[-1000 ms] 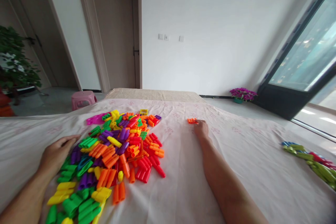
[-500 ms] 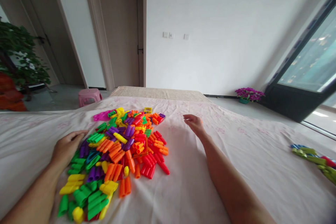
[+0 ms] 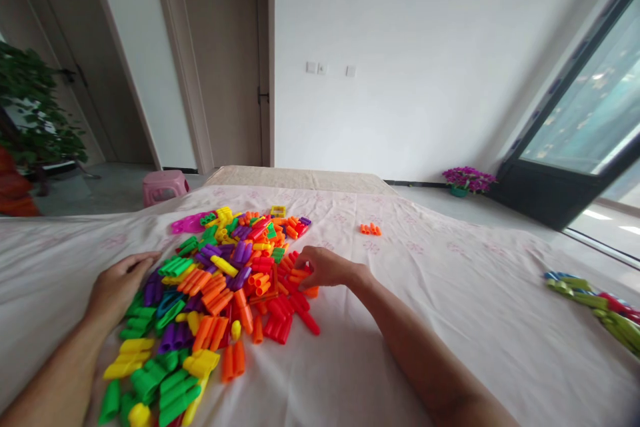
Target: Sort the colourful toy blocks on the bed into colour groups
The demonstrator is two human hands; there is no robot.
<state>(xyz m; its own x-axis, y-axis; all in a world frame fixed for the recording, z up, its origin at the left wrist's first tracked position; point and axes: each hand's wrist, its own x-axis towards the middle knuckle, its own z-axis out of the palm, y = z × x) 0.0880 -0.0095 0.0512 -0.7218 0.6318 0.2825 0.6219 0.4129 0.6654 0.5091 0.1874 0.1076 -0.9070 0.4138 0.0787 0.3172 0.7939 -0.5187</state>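
Observation:
A heap of colourful plastic building blocks point(image 3: 220, 267), shaped like joined tubes, lies on the cloth. My left hand point(image 3: 117, 283) rests against the heap's left side, fingers stretched out, beside green and purple blocks, holding nothing. At the heap's right edge, my right hand point(image 3: 325, 268) has its fingers bent down round an orange building block point(image 3: 299, 273), its fingertips partly hidden. Red blocks point(image 3: 280, 320) lie just below that hand. Apart from the heap, a small orange block piece point(image 3: 371, 229) sits farther back on the cloth.
The pale flowered cloth point(image 3: 450, 320) covers the broad surface. Several green, red and blue pieces point(image 3: 595, 303) lie at the far right. Behind stand a pink stool point(image 3: 165, 187) and a pot of purple flowers point(image 3: 469, 180). A leafy plant point(image 3: 37, 107) is at left.
My right hand has moved left from the bare cloth to the heap's right edge. The small orange piece now shows where that hand was. My left hand has stayed beside the heap.

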